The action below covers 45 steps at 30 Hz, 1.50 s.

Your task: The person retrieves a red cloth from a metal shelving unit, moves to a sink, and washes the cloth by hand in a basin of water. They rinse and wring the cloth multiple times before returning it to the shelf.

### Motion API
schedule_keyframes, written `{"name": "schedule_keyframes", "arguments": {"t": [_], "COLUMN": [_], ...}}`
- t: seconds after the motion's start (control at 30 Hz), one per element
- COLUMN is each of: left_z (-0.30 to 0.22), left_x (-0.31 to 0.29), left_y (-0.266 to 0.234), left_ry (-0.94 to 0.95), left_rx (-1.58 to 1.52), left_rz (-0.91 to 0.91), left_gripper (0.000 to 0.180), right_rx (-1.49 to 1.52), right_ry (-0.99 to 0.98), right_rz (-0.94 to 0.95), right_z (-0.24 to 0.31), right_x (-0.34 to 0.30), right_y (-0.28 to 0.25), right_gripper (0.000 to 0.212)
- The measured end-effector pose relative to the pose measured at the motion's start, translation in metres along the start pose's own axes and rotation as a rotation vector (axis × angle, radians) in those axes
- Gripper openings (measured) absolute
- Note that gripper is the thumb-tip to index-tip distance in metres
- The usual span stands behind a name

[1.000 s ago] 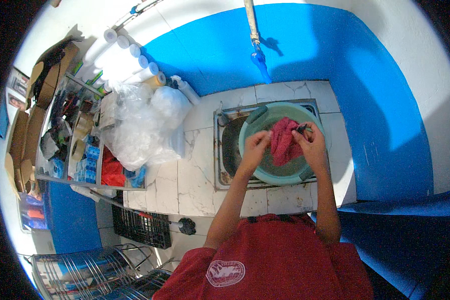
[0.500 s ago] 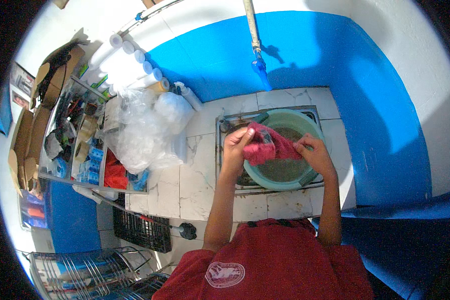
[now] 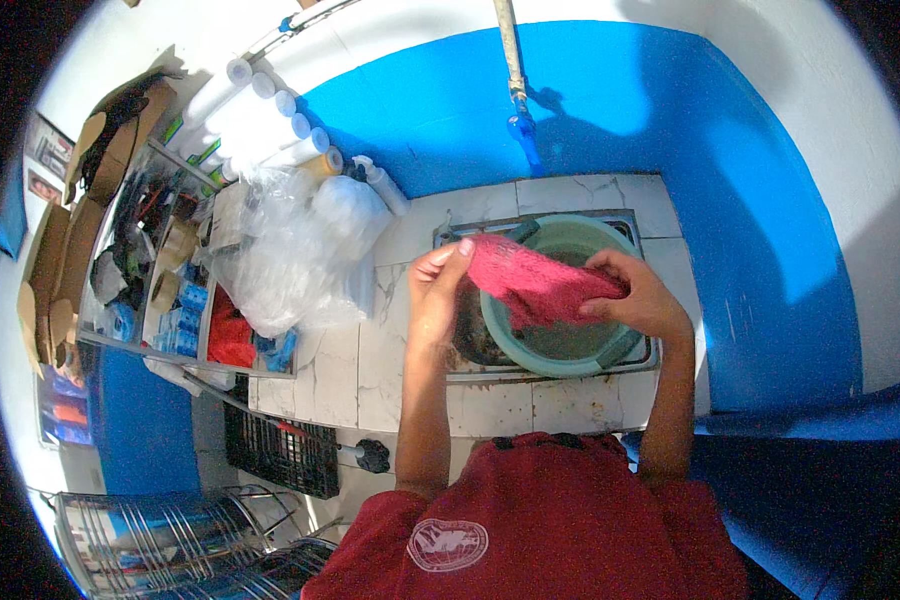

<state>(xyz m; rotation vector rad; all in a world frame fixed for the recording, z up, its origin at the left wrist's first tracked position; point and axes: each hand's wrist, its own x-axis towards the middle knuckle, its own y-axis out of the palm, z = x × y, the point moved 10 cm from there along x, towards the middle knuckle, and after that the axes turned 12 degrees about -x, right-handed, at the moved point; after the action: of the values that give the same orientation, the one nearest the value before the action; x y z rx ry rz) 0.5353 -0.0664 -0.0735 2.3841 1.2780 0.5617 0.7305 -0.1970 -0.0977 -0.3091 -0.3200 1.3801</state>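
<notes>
A pinkish-red cloth point(image 3: 535, 283) is stretched between my two hands, above a pale green basin point(image 3: 555, 366). My left hand point(image 3: 440, 285) pinches one end of it, thumb on top. At the other end my right hand point(image 3: 645, 297) grips it, with thumb and fingers closed round the edge. Murky water shows in the basin below, partly hidden by the cloth. The basin stands in a metal-rimmed sink point(image 3: 470, 345) with brownish stains, set in a white marbled tile counter point(image 3: 330, 385).
A blue tap point(image 3: 524, 140) hangs from a pipe behind the basin. Left on the counter are clear plastic bags point(image 3: 300, 250), a pump bottle point(image 3: 380, 185), white rolls point(image 3: 260, 120) and a compartmented case point(image 3: 160, 290). Beneath the counter sits a black crate point(image 3: 280, 450).
The cloth is now spread wider, its patterned grey patch no longer showing. My left hand has moved left, and my right hand has shifted slightly right and turned.
</notes>
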Motion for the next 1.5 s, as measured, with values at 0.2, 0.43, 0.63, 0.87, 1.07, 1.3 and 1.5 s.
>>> {"name": "schedule_keyframes", "arguments": {"t": [0.2, 0.43, 0.63, 0.87, 1.07, 1.3, 1.5], "left_z": [-0.017, -0.031, -0.081, -0.082, -0.084, -0.079, -0.051], "left_x": [0.009, 0.012, -0.010, -0.003, 0.004, 0.017, 0.039], "left_y": [-0.021, -0.038, -0.062, -0.075, -0.076, -0.059, -0.042], "left_ry": [0.065, 0.213, 0.675, 0.554, 0.542, 0.498, 0.406], "left_rx": [0.311, 0.234, 0.435, 0.308, 0.301, 0.137, 0.156], "left_rz": [-0.051, -0.151, -0.437, -0.467, -0.435, -0.331, -0.288], "left_gripper": [0.020, 0.027, 0.027, 0.027, 0.028, 0.025, 0.022], "right_rx": [-0.847, 0.257, -0.934, -0.259, -0.082, 1.430, 1.570], "right_ry": [-0.223, -0.160, -0.234, -0.226, -0.042, -0.346, -0.115], "right_rz": [-0.427, -0.265, -0.379, -0.192, -0.544, -0.207, 0.008], "right_z": [0.039, 0.017, 0.024, 0.021, -0.013, -0.068, -0.085], "right_x": [0.021, 0.033, 0.045, 0.039, 0.031, 0.059, 0.055], "right_y": [-0.045, -0.039, -0.020, -0.038, -0.099, -0.093, 0.041], "right_gripper": [0.026, 0.019, 0.027, 0.033, 0.026, 0.062, 0.072]}}
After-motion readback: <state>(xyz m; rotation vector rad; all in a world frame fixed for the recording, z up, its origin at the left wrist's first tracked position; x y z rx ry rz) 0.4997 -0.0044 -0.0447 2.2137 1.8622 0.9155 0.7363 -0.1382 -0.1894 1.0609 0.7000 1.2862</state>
